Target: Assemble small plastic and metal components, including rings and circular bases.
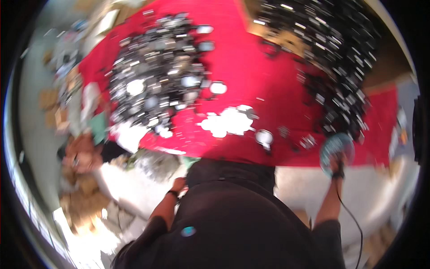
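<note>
The right hand [338,162] clasps a clear round object [337,142] reaching past its fingers; left hand [179,184] too blurred to judge

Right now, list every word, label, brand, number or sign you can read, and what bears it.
None can be read; the view is blurred.
Blue-green patch on the dark shirt: too small and blurred.
Left pile and right pile: too blurred.
Translucent round thing in the right hand: nothing legible.
</note>
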`<state>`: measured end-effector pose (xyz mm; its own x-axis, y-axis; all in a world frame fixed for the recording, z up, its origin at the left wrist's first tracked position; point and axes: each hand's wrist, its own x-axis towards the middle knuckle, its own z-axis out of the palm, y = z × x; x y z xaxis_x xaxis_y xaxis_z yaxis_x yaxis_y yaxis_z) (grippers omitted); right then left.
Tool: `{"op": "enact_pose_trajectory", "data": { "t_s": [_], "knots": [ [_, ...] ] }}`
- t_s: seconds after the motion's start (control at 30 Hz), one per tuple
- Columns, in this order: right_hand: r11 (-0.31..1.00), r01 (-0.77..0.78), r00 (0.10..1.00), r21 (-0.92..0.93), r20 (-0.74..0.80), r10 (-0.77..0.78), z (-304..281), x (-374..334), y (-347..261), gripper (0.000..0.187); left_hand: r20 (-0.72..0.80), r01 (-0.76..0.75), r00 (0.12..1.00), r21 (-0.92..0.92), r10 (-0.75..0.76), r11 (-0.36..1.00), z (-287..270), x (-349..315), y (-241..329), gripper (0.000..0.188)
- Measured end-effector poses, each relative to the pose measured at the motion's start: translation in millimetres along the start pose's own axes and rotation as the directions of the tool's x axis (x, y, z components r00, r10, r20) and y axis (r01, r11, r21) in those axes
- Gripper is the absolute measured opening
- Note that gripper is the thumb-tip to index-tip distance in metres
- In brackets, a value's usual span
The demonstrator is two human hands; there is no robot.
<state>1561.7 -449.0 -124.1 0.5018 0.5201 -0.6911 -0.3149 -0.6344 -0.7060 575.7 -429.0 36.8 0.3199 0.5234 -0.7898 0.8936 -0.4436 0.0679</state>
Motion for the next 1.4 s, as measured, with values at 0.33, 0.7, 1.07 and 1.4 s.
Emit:
{"op": "enact_pose_trajectory", "data": {
  "t_s": [0.33,0.7,1.07,1.4],
  "knots": [
    [0.767,-0.102,0.933,0.633,0.328,-0.148,-45,3,-63,0.052,0.45,0.562,0.729,-0.824,-0.516,0.076,-49,36,52,0.03],
    [0.897,-0.012,0.789,0.441,0.556,-0.263,44,-67,-160,0.038,0.547,0.436,0.738,-0.833,-0.394,-0.34,30,16,-8,0.03],
    [0.938,-0.223,0.958,0.266,0.237,0.161,347,-182,-116,0.018,0.521,0.257,0.76,-0.789,-0.388,-0.558,137,-12,-86,0.025],
    [0.814,-0.577,0.674,0.067,0.601,0.429,614,-329,-77,0.02,0.517,0.155,0.761,-0.731,-0.391,-0.664,195,-45,-147,0.014]
  ]
}}
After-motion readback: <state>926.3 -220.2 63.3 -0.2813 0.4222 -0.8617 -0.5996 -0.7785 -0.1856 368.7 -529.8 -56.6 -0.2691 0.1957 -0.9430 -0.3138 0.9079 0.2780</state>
